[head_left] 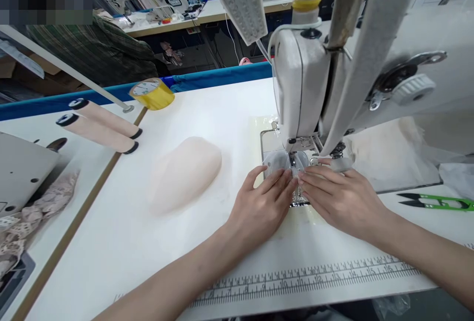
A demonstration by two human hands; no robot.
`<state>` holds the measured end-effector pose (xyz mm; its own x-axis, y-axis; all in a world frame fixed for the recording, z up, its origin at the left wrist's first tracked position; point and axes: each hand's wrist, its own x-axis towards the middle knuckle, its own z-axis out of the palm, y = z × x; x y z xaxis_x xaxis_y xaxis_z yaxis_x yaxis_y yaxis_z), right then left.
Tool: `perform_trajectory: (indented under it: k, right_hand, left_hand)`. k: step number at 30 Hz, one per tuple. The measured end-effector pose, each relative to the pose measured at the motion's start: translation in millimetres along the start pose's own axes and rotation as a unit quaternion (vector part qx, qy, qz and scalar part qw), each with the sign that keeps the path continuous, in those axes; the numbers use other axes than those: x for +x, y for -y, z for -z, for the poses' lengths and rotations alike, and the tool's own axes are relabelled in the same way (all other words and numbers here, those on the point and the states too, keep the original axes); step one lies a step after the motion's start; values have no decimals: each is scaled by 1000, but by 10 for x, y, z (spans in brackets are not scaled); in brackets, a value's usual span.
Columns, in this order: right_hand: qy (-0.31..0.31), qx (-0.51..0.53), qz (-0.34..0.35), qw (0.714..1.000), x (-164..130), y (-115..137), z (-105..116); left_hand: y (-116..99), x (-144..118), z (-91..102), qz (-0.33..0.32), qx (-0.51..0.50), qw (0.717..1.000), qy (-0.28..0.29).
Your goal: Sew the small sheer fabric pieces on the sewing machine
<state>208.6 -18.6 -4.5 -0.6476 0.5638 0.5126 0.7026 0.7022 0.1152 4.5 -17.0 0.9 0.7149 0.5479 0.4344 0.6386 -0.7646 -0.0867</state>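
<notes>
My left hand (259,207) lies palm down left of the needle of a white sewing machine (303,74). Its fingers are stretched out, the tips on a small piece of sheer whitish fabric (276,160) under the presser foot (292,158). From the other side, my right hand (344,200) rests flat, fingertips close to the same fabric and almost meeting the left ones. A pale band-like piece (341,164) sits at a finger of the right hand. Both hands partly hide the fabric and the needle plate (268,143).
Left on the white table lie a beige moulded cup (187,173), two thread spools (98,133) and yellow tape (152,94). Green thread snips (437,202) and pale fabric (392,158) are at right. A printed ruler (296,281) runs along the front. Another person's sleeve (96,54) is beyond.
</notes>
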Motion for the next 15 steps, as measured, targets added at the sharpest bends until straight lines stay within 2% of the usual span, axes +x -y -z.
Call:
perform_trajectory:
  k: [15]
  right_hand:
    - [-7,-21,-8,1000,42,-42,-33]
  left_hand:
    - [44,47,-69,38,-18,999,8]
